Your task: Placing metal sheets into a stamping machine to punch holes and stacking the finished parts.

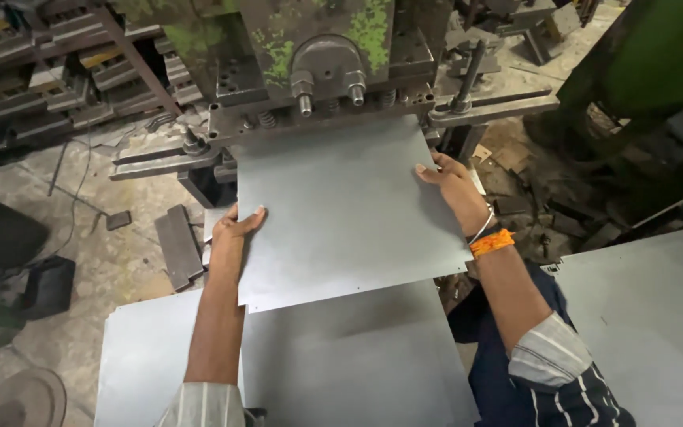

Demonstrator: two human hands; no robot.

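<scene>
You held the grey metal sheet (341,213) by both side edges, your left hand (235,229) and right hand (448,183) each closed on it, its far edge lying under the green press (318,63). Feeding looked underway; next, I judged, called for squaring it first

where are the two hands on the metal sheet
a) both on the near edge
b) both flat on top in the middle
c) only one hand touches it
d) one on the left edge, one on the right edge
d: the left hand grips the sheet at its left edge and the right hand holds its right edge, with the far end under the press.
</scene>
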